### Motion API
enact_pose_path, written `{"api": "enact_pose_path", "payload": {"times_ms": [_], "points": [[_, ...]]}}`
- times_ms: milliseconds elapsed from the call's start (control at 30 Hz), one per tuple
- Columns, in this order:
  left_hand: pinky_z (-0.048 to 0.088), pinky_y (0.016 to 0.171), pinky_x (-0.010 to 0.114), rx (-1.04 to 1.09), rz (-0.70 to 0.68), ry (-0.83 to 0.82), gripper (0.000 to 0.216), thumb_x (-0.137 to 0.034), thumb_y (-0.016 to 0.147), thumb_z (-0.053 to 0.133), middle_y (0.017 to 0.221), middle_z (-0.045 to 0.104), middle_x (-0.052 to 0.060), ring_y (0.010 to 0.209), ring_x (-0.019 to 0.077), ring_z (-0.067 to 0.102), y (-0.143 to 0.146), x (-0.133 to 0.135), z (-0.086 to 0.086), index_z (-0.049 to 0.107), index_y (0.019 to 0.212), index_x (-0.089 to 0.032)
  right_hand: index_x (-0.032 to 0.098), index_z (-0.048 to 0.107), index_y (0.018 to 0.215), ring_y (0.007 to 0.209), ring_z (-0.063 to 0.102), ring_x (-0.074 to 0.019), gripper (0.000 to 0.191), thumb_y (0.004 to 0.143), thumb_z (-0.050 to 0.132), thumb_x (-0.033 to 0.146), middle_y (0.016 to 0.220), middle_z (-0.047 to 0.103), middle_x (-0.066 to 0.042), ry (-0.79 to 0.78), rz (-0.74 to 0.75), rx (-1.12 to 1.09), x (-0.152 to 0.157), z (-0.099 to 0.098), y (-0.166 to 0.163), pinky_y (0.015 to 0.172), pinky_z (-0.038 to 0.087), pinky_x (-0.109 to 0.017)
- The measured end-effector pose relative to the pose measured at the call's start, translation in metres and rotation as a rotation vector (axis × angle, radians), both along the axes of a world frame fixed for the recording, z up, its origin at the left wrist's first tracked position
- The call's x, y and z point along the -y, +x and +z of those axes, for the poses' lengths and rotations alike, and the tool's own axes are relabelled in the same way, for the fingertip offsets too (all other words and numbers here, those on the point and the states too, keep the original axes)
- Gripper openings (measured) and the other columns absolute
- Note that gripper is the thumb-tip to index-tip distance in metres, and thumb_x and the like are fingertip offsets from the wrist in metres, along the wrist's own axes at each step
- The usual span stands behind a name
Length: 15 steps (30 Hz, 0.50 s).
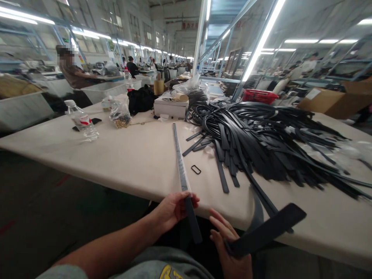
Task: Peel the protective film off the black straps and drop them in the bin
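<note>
My left hand (171, 211) is closed around a narrow flat black strap (192, 223) at the table's front edge. The strap's far part lies on the table top and looks grey and shiny, with a pale strip along one side. In my right hand (228, 248) is a wider black strap (270, 230), whose rounded end sticks out to the right; its grip sits low between thumb and palm, with the fingers partly stretched. A black rectangular ring (196, 169) lies on the table beyond my hands. To its right spreads a big pile of black straps (250, 143).
On the table (139, 162) stand a water bottle (84, 122), a clear bag of small metal parts (120, 114), a black cloth bundle (142, 100) and a white box (171, 107). Behind the pile are a red basket (259, 96) and a carton (325, 101). Co-workers sit farther back.
</note>
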<state>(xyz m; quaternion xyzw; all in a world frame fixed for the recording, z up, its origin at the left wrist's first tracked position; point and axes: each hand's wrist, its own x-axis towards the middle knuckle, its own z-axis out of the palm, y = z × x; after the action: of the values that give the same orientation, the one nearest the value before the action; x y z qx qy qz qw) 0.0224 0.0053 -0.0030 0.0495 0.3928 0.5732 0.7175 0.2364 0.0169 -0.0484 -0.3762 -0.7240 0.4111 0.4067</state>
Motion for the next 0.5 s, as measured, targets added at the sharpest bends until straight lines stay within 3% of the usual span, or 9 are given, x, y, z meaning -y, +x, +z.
{"api": "enact_pose_path", "payload": {"times_ms": [167,333,400,500], "points": [[0.047,0.076,0.026,0.021,-0.027,-0.009,0.017,-0.026,0.081,0.067,0.084,0.074,0.007,0.079,0.0172,0.067,0.008,0.005,-0.007,0.071,0.087,-0.010,0.035,0.064,0.125,0.123,0.060,-0.0242,0.043,0.091,0.052,0.011,0.145,0.054,-0.005,0.204,0.228,-0.002,0.000,-0.002,-0.018,0.089,0.059,-0.030],[0.045,0.068,0.024,0.110,-0.130,0.022,0.023,-0.032,0.074,0.072,0.074,0.070,0.005,0.068,0.0146,0.062,0.012,0.007,-0.011,0.072,0.080,-0.009,0.031,0.066,0.122,0.117,0.064,-0.0230,0.044,0.086,0.056,0.009,0.139,0.060,-0.008,0.541,0.249,0.116,-0.019,0.008,-0.035,0.088,0.058,-0.027],[0.045,0.070,0.024,0.093,-0.135,0.077,0.023,-0.030,0.071,0.075,0.075,0.070,0.006,0.069,0.0144,0.061,0.015,0.009,-0.010,0.072,0.078,-0.009,0.030,0.069,0.118,0.111,0.068,-0.0216,0.043,0.083,0.056,0.009,0.133,0.064,-0.008,0.560,0.207,0.151,-0.025,0.006,-0.040,0.091,0.056,-0.028],[0.046,0.073,0.025,-0.045,-0.054,0.138,0.021,-0.028,0.072,0.075,0.076,0.070,0.006,0.074,0.0167,0.063,0.019,0.014,-0.008,0.073,0.078,-0.009,0.032,0.073,0.111,0.106,0.070,-0.0202,0.041,0.081,0.055,0.010,0.124,0.070,-0.003,0.411,0.113,0.123,-0.033,0.001,-0.041,0.093,0.055,-0.027]]}}
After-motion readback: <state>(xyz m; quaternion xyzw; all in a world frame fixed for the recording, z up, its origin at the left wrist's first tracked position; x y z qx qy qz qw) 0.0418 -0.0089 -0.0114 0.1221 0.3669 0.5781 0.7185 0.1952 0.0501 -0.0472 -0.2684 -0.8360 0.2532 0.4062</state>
